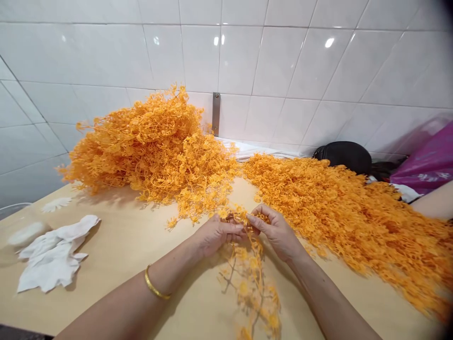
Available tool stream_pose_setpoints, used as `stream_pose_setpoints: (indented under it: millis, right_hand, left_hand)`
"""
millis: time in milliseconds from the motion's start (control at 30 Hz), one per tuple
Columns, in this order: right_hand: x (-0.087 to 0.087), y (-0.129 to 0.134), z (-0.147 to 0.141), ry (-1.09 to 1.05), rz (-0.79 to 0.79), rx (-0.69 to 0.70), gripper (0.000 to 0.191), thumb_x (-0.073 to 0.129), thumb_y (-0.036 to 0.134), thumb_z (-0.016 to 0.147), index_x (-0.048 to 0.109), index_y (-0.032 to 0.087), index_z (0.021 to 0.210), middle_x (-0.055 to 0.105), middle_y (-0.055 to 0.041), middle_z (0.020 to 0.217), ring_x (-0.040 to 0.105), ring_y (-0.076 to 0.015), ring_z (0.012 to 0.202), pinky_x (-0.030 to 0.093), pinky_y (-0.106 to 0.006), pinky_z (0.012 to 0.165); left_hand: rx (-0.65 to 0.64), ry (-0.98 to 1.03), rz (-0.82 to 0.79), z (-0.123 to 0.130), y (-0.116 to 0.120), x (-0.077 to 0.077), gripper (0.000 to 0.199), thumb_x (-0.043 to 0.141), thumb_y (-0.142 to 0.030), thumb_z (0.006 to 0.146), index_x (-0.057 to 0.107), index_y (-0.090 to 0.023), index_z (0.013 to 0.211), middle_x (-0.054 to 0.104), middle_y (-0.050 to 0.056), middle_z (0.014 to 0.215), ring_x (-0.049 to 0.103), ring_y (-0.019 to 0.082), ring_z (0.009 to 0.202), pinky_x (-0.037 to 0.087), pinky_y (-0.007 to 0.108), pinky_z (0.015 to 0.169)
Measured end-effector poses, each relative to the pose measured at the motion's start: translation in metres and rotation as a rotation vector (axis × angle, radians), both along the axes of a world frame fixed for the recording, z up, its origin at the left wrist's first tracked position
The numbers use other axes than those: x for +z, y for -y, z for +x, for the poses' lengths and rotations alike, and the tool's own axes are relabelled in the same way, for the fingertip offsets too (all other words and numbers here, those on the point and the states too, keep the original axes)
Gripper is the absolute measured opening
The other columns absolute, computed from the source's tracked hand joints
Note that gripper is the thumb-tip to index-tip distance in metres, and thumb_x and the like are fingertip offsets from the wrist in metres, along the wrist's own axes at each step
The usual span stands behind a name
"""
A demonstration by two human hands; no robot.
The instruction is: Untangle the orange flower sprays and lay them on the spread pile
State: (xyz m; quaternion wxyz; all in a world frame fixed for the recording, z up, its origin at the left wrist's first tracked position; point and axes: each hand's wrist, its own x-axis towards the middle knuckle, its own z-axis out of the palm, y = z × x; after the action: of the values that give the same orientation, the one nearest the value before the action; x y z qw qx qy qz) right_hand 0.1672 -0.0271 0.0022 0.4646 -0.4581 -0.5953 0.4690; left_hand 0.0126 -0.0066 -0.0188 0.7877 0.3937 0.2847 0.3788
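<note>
Between my hands is an orange artificial flower sprig (260, 283), its blossoms and thin stems trailing down toward me. My left hand (219, 233), on the arm with a gold bangle (154, 284), is closed around the upper part of the sprig. With thumb and fingers pinched together, my right hand (274, 231) grips the same sprig near its top. Just beyond my hands lies the front of a tall heap of orange sprigs (152, 141). A lower, longer pile of orange sprigs (347, 203) spreads to the right. The exact points of grip are partly hidden by blossoms.
On the left of the table (120, 255) lie a crumpled white cloth (58, 257) and a blurred whitish object (28, 234). A black rounded item (345, 157) and a purple bag (428, 160) stand at the back right. Another person's arm (435, 200) shows at the right edge. A tiled wall (276, 61) closes the back.
</note>
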Motion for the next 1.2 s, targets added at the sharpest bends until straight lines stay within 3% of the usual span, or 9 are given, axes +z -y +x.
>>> stream_pose_setpoints:
  millis: [167,300,467,633,767,900,1033,1200]
  right_hand:
    - [0.0,0.0,0.0,-0.033,-0.007,0.029,0.028,0.05,0.041,0.077,0.042,0.018,0.062,0.042,0.0055,0.051,0.035,-0.0079,0.049,0.028,-0.022,0.052]
    - [-0.002,0.0,0.002,0.126,0.026,-0.007,0.027,0.048,0.039,0.077,0.043,0.018,0.061,0.041,0.005,0.051,0.035,-0.0085,0.049,0.028,-0.022,0.05]
    - [-0.003,-0.001,0.001,0.338,0.108,-0.123,0.022,0.048,0.032,0.076,0.044,0.018,0.059,0.041,0.0046,0.05,0.037,-0.0097,0.05,0.029,-0.022,0.05]
    - [-0.005,0.0,-0.003,0.377,0.158,-0.176,0.021,0.05,0.033,0.074,0.046,0.018,0.061,0.042,0.0041,0.054,0.04,-0.0103,0.053,0.031,-0.022,0.051]
    - [-0.009,0.0,-0.006,0.275,0.076,-0.106,0.022,0.05,0.039,0.074,0.052,0.018,0.08,0.05,0.0027,0.062,0.043,-0.0104,0.053,0.032,-0.021,0.049]
    - [-0.011,0.0,-0.007,0.317,0.135,-0.027,0.026,0.045,0.038,0.078,0.05,0.017,0.063,0.047,0.0025,0.058,0.041,-0.01,0.055,0.031,-0.021,0.05]
    - [-0.011,0.002,-0.013,0.393,0.203,-0.223,0.032,0.042,0.036,0.08,0.038,0.018,0.054,0.033,0.0056,0.048,0.032,-0.0083,0.047,0.025,-0.021,0.046]
    - [-0.009,-0.001,-0.015,0.419,0.317,-0.454,0.033,0.044,0.035,0.079,0.035,0.018,0.052,0.033,0.0052,0.048,0.032,-0.0086,0.047,0.026,-0.022,0.046]
  left_hand:
    - [0.08,0.019,-0.008,0.004,0.002,0.0,0.009,0.064,-0.013,0.057,0.059,-0.012,0.064,0.058,0.002,0.058,0.051,0.008,0.048,0.04,0.021,0.052]
    - [0.107,0.009,-0.025,0.002,0.001,0.003,0.013,0.063,-0.007,0.052,0.058,-0.011,0.064,0.054,0.0,0.053,0.046,0.006,0.042,0.034,0.018,0.044]
    - [0.06,0.029,-0.114,-0.001,0.0,0.005,0.014,0.066,-0.017,0.056,0.055,-0.012,0.065,0.05,-0.001,0.049,0.046,0.007,0.041,0.031,0.018,0.039]
    - [0.106,0.0,-0.085,0.0,-0.004,-0.001,0.014,0.065,-0.015,0.06,0.054,-0.012,0.068,0.054,-0.002,0.056,0.048,0.006,0.041,0.032,0.017,0.037]
    - [0.121,0.048,-0.059,0.003,-0.004,-0.004,0.011,0.063,-0.011,0.06,0.053,-0.011,0.066,0.053,-0.002,0.054,0.049,0.007,0.041,0.034,0.017,0.038]
    - [0.13,0.035,-0.091,0.003,-0.003,-0.003,0.01,0.061,-0.013,0.062,0.051,-0.012,0.064,0.053,-0.002,0.051,0.05,0.008,0.039,0.035,0.018,0.037]
    - [0.072,-0.018,-0.082,0.005,-0.002,0.0,0.011,0.057,-0.017,0.067,0.052,-0.01,0.059,0.057,0.003,0.05,0.049,0.007,0.037,0.036,0.018,0.039]
    - [0.074,-0.019,-0.006,0.011,-0.001,0.006,0.017,0.056,-0.019,0.067,0.051,-0.01,0.053,0.055,0.001,0.049,0.043,0.004,0.033,0.033,0.017,0.035]
